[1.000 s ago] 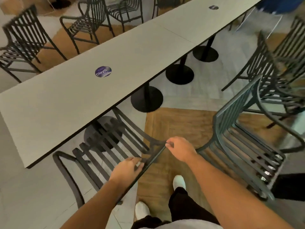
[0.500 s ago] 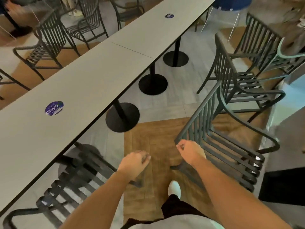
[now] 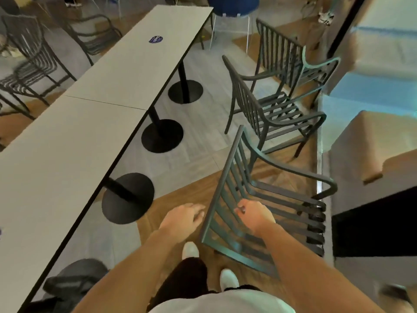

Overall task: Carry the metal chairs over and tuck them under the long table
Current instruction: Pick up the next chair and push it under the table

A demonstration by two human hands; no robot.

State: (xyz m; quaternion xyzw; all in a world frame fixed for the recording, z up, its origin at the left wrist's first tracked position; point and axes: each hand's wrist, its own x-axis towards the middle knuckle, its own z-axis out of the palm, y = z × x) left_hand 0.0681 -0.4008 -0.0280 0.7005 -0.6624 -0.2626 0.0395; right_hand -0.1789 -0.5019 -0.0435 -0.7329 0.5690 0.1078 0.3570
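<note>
Grey tile and a patch of wood-pattern floor run beside the long table (image 3: 94, 123), which crosses the frame from lower left to upper centre on black pedestal bases (image 3: 128, 198). Lower centre-right, the nearest metal chair (image 3: 259, 199) stands apart from the table, its back toward the person, likely so its top rail can be grabbed first. The right hand (image 3: 255, 215) curls loosely over the back slats; whether it grips is unclear. The left hand (image 3: 181, 219) hangs half open just beside the rail, holding nothing. It is a dark, slatted armchair with curved armrests. Two more like it (image 3: 268, 105) wait toward the upper right.
</note>
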